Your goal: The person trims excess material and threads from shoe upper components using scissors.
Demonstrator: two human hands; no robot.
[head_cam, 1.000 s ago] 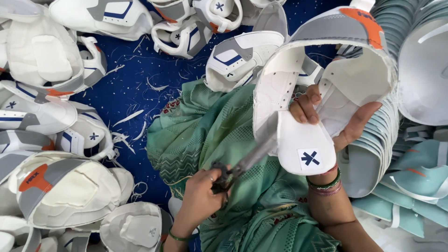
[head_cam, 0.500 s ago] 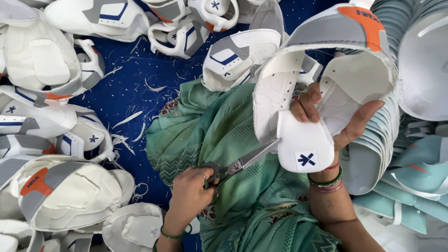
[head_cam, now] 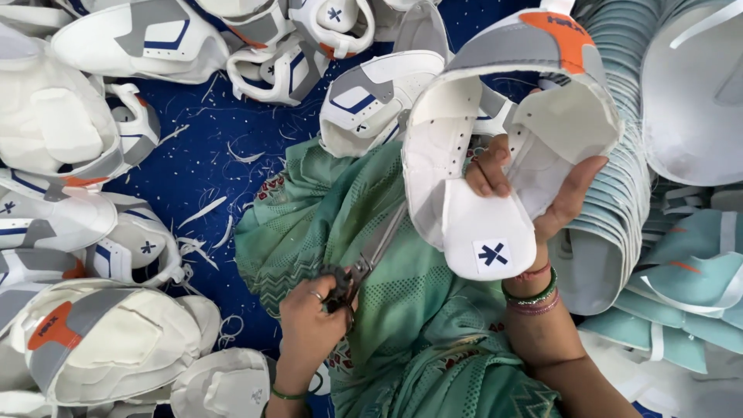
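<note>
Two closed grips: left hand around scissors, right hand clasping white shoe upper above.

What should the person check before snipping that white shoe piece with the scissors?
1. Right hand grips the white shoe upper firmly: ok.
2. Left hand holds the scissors by the handles: ok.
3. Blades point away from the right hand's fingers: ok, they stop beside the upper's edge.
4. Blades open: cannot tell.
5. Scissors clear of the green cloth on the lap: not ok, they lie right over it.
</note>
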